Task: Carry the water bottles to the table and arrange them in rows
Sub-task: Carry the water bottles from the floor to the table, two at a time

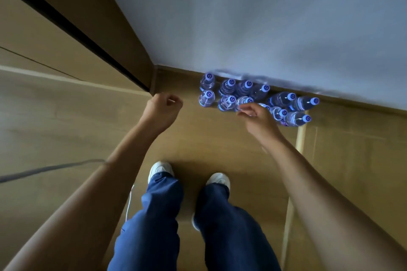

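Note:
Several clear water bottles (228,88) with blue caps stand in two rows on the wooden floor against the wall. Those at the right end (297,117) appear tilted by the wide-angle lens. My right hand (256,117) reaches over the front row, fingers loosely extended just above one bottle's cap (244,101); I cannot tell if they touch it. My left hand (163,109) hangs to the left of the bottles, fingers loosely curled and holding nothing. No table is in view.
A pale wall (264,17) with a wooden skirting board (352,100) runs behind the bottles. A wooden panel with a dark gap (72,26) meets it at the left corner. My feet in white shoes (160,169) stand behind the bottles. A grey cable (44,169) crosses the floor at left.

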Action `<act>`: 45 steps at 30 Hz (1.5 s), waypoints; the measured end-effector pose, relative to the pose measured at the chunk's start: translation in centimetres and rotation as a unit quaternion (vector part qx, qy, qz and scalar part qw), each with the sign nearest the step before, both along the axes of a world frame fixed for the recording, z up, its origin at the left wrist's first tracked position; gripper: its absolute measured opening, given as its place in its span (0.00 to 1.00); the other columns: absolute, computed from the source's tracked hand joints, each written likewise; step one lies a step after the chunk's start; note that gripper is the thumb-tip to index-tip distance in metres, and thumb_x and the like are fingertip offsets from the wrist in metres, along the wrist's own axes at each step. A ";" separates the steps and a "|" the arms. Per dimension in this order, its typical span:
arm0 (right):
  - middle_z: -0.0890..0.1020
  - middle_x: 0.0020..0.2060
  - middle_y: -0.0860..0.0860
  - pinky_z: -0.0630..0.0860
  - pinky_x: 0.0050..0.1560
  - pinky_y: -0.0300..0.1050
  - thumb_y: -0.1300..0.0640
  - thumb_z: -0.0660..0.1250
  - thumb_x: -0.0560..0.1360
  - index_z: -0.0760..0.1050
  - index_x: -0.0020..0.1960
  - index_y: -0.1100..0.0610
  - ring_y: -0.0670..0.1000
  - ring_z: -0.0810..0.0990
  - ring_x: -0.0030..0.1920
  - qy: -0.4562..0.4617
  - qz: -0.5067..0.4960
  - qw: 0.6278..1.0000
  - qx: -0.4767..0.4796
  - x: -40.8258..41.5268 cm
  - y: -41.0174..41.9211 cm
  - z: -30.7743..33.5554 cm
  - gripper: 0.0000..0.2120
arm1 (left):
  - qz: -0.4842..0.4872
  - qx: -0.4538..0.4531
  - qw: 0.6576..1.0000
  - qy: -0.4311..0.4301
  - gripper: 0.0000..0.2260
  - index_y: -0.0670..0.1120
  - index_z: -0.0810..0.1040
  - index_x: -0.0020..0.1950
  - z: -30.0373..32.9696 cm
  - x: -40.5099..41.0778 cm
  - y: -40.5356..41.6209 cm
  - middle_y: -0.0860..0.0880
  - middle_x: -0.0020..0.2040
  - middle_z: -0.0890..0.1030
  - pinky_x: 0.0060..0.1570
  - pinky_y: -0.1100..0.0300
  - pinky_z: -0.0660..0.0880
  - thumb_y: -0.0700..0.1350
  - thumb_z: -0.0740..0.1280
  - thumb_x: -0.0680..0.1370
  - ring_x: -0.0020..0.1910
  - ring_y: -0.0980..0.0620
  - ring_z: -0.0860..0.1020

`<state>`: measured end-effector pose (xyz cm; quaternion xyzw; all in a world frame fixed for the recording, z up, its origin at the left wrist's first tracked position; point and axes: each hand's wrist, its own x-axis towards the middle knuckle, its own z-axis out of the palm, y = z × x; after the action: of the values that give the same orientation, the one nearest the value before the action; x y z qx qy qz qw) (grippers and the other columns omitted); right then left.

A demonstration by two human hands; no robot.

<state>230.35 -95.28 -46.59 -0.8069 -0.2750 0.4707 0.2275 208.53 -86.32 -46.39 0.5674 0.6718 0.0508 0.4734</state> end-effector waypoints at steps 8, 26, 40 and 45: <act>0.81 0.59 0.51 0.75 0.51 0.43 0.58 0.68 0.78 0.77 0.60 0.53 0.49 0.80 0.53 -0.040 0.010 0.999 0.024 1.7 2.4 -16.2 0.11 | -0.096 0.039 0.995 0.014 0.09 0.45 0.81 0.53 -15.8 2.4 3.3 0.49 0.46 0.80 0.37 0.62 0.69 0.48 0.66 0.79 0.45 0.51 0.76; 0.78 0.50 0.50 0.72 0.56 0.40 0.58 0.75 0.73 0.75 0.59 0.61 0.49 0.77 0.51 -0.177 -0.081 0.953 0.233 1.3 3.3 -33.7 0.17 | -0.267 0.159 0.942 -0.124 0.19 0.51 0.79 0.59 -34.1 6.8 6.3 0.59 0.49 0.77 0.42 0.81 0.68 0.52 0.76 0.71 0.43 0.64 0.76; 0.71 0.52 0.51 0.71 0.62 0.46 0.53 0.77 0.71 0.78 0.62 0.60 0.55 0.76 0.57 -0.192 -0.041 0.942 0.271 -0.1 3.2 -35.9 0.23 | -0.277 0.168 0.933 -0.156 0.19 0.47 0.73 0.58 -36.8 8.0 4.7 0.53 0.52 0.76 0.53 0.48 0.75 0.56 0.72 0.74 0.53 0.49 0.75; 0.78 0.53 0.55 0.72 0.62 0.51 0.53 0.72 0.75 0.77 0.60 0.62 0.56 0.77 0.57 -0.177 -0.003 0.942 0.285 0.1 2.6 -36.1 0.18 | -0.283 0.191 0.924 -0.173 0.16 0.46 0.73 0.57 -37.4 7.8 3.1 0.57 0.51 0.74 0.49 0.55 0.72 0.53 0.71 0.76 0.51 0.55 0.72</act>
<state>230.45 -92.64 -82.69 -0.7797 -0.4306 0.2216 0.3970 216.30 -83.24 -83.75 0.7960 0.3682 0.1390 0.4599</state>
